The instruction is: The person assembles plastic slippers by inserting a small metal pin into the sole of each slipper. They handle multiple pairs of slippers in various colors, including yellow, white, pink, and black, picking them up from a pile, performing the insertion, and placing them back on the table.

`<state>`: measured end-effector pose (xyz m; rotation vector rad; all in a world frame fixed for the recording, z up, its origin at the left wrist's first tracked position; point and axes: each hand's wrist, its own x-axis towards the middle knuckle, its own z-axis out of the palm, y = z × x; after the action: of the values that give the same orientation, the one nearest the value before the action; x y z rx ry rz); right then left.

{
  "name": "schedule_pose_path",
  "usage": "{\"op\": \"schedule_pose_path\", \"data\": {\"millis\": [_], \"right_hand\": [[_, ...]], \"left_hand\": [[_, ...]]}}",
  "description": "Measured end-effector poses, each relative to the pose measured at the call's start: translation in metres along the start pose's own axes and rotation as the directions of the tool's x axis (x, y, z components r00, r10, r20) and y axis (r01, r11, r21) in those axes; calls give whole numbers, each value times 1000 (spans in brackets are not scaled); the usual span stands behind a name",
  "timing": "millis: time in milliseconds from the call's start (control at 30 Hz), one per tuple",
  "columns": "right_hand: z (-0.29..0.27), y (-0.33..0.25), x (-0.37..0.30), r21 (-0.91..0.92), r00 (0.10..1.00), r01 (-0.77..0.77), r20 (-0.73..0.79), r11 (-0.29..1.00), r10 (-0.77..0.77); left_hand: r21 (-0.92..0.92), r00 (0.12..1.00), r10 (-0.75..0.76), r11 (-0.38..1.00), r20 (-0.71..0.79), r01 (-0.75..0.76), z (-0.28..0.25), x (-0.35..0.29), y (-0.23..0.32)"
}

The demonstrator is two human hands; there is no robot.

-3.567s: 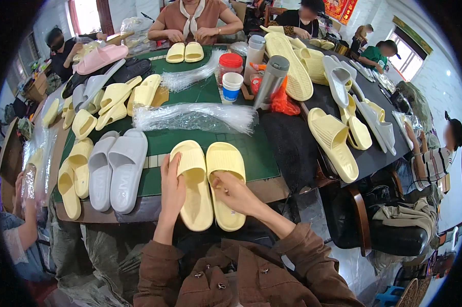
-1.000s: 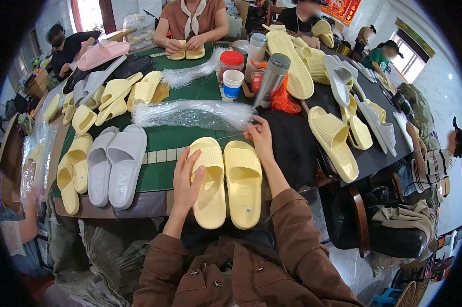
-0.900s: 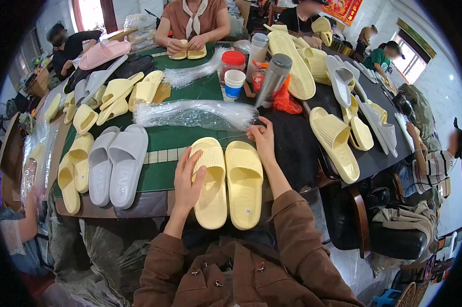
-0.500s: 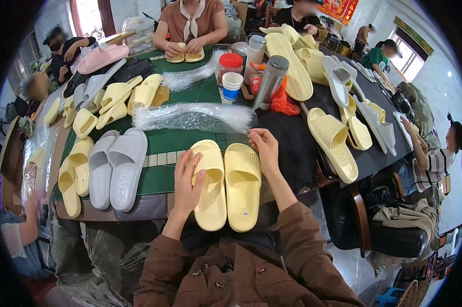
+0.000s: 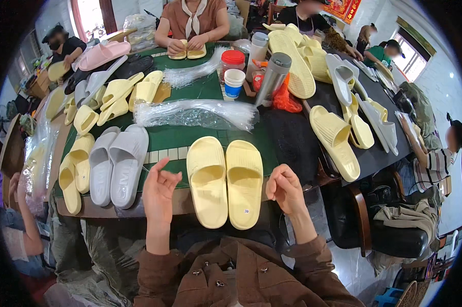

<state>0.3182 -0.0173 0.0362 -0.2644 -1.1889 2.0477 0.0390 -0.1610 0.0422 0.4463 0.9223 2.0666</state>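
A pair of pale yellow slide slippers [image 5: 207, 204] lies side by side in front of me, toes pointing away, heels over the table's near edge. A small round sticker [image 5: 246, 211] marks the right one's insole. Just left of the pair my left hand [image 5: 159, 192] is raised, fingers loosely bent and apart, holding nothing. On the other side my right hand [image 5: 287, 190] has its fingers curled toward the thumb; anything in them is too small to make out. Neither hand touches the slippers. Beyond their toes lies a bundle of clear thin plastic strands [image 5: 200, 114].
Grey slides [image 5: 126, 169] and more yellow slides [image 5: 67, 184] stand at left. A steel tumbler [image 5: 274, 77], paper cup [image 5: 233, 84] and red-lidded jar [image 5: 232, 62] stand farther back. More slides [image 5: 336, 143] lie at right. A co-worker [image 5: 192, 25] sits opposite, hands on yellow slippers.
Both my hands have come off the yellow slippers, the left moving left and the right moving down and right toward me. The pair has shifted slightly away from me.
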Motion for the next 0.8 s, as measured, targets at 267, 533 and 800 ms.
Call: {"op": "schedule_pose_path", "data": {"millis": [267, 533, 800], "right_hand": [[40, -6, 7, -365, 974, -213, -4, 906, 227], [72, 18, 20, -351, 985, -155, 16, 924, 172], [69, 34, 20, -408, 975, -222, -107, 885, 195]], "left_hand": [[670, 731, -553, 721, 399, 180, 46, -44, -14], [760, 605, -702, 606, 375, 233, 49, -53, -30], [605, 962, -97, 792, 254, -80, 55, -65, -29]]}}
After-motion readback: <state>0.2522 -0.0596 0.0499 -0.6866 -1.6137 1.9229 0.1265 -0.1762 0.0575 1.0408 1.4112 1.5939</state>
